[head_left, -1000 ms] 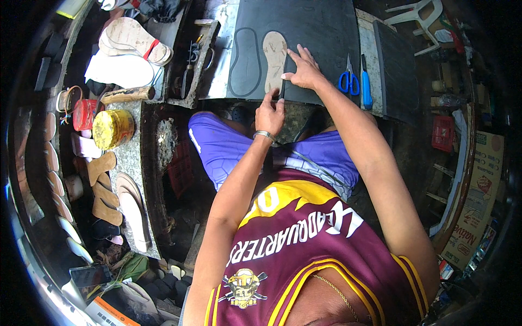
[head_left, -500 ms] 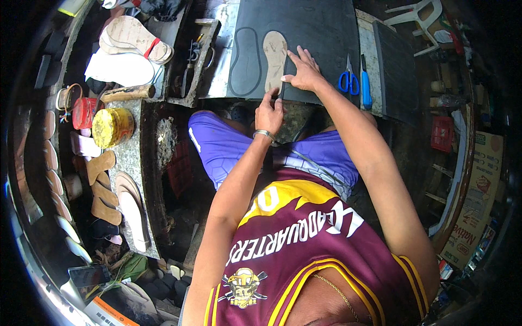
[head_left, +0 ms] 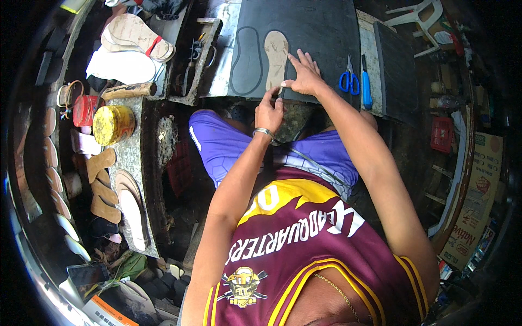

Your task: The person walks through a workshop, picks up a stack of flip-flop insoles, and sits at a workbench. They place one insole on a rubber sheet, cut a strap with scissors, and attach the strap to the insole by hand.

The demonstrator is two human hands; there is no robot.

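Note:
A beige sole-shaped template [head_left: 276, 57] lies on a large black sheet [head_left: 318, 27]. To its left, a dark outline of the same shape [head_left: 246, 60] shows on the sheet. My right hand [head_left: 305, 75] rests with fingers spread on the sheet, its thumb beside the template's lower right edge. At the template's near end, my left hand [head_left: 269, 113] is closed, index finger and thumb pinched around something small and dark that I cannot make out. A metal bracelet circles that wrist.
Right of my right hand lie blue-handled scissors [head_left: 349, 79] and a blue-handled tool [head_left: 366, 87]. A wooden tray of tools [head_left: 209, 32] stands to the left. Farther left are stacked soles [head_left: 133, 35], a yellow tub [head_left: 113, 126] and a red tub [head_left: 85, 110]. A white plastic chair [head_left: 416, 19] stands far right.

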